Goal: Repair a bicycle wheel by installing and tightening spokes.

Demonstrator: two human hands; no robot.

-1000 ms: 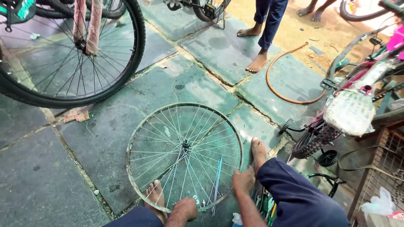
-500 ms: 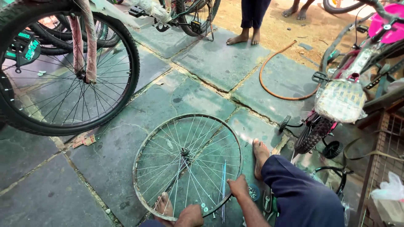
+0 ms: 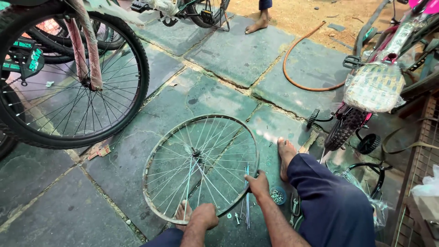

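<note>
Overhead, the head view shows a bare spoked wheel rim [image 3: 200, 167] lying flat on grey stone paving [image 3: 228, 59], just in front of the seated person. Left hand [image 3: 204, 216]: fingers curled shut over the near edge of the rim, knuckles up. Right hand [image 3: 258, 185]: fingers closed on the rim's right edge, beside a bundle of loose spokes [image 3: 247, 201] lying on the paving. A small round dish of nipples [image 3: 277, 196] sits just right of that hand. The person's bare right foot [image 3: 286, 155] rests near the rim. A tyred bicycle wheel [image 3: 68, 77] stands upright at left; an orange hose [image 3: 302, 59] curves beyond.
</note>
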